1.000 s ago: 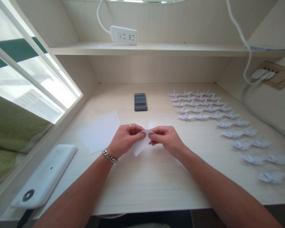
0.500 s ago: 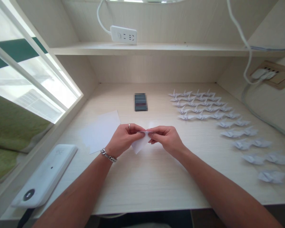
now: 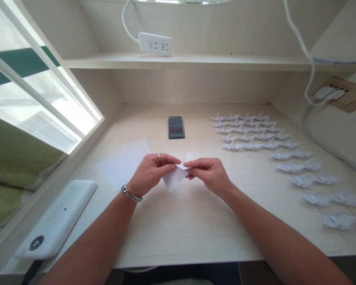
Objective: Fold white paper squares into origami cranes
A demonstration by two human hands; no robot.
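Between my two hands is a small folded piece of white paper (image 3: 172, 180), its pointed lower part hanging down toward me. My left hand (image 3: 154, 170), wearing a ring and a chain bracelet, pinches its left side between thumb and fingers. The right side is pinched by my right hand (image 3: 209, 171), with the thumb below the forefinger. A folded edge shows at the top between the fingertips. Left of my left hand, white paper sheets (image 3: 123, 162) lie on the desk. Rows of folded white paper cranes (image 3: 252, 132) stand at the right.
A dark blurred rectangular object (image 3: 176, 128) lies at the back middle of the desk (image 3: 195, 237). At the left edge is a long white device (image 3: 59, 217). A power strip (image 3: 155, 43) sits on the shelf above; cables hang by the wall socket (image 3: 341, 93) at right.
My left hand has shifted slightly left and up. The paper's top has tilted, so more of its upper folded face shows between my fingertips. My right hand has hardly moved.
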